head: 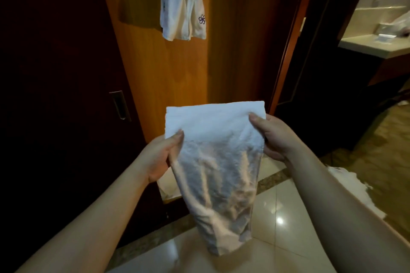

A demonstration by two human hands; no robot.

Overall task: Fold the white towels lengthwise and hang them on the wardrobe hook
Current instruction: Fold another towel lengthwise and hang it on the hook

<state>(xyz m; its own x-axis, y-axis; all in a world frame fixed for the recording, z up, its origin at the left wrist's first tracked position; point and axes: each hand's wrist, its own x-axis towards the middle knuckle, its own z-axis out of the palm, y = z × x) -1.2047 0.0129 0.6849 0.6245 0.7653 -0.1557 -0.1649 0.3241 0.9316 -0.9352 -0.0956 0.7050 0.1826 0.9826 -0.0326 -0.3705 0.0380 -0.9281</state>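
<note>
Folded white towel [218, 162] held up before a wooden wardrobe panel [155, 68], left hand [158, 157] pinching its left edge, right hand [274, 137] gripping its right edge, another white towel [180, 2] hanging above

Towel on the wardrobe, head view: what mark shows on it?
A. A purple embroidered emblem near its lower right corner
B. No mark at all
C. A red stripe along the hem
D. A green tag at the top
A: the hanging towel carries a small purple emblem near its lower right corner, above the folded towel held in both hands.
</note>
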